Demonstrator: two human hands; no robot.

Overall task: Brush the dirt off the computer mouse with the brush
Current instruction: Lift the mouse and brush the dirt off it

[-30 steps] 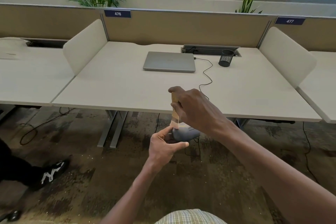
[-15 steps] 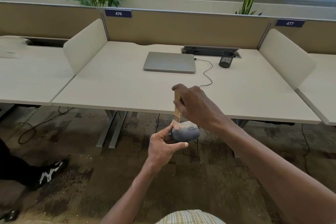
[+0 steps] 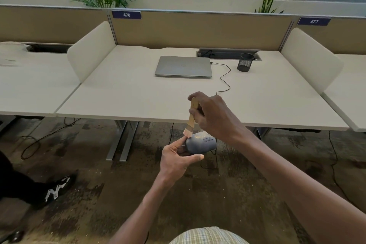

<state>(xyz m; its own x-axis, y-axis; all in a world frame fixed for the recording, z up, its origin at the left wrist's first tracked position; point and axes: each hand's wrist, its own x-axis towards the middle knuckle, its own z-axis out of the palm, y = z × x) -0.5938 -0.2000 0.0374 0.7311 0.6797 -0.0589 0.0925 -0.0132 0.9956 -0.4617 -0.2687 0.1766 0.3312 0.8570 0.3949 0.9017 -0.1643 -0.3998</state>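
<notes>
Held in mid-air, in front of the near edge of the pale rectangular counter and above the mottled dark carpet floor: a rounded grey-blue computer mouse, gripped at its left end by the left hand, thumb stretched along the underside and forefinger pressed on the top left rim. Clutched in the right hand, fingers curled round the handle: a small flat paintbrush with pale wooden handle, nearly upright, light bristles pointing down and touching the upper left of the mouse, just beside the left forefinger. Pale speckles of dirt visible on the mouse's top surface near the bristles. Black thin cable trailing from behind the right hand across the counter to a closed silver laptop. To the right of the laptop, well apart from the hands, a black mesh pen cup. At the lower left, on the floor, a black shoe with white pattern.
</notes>
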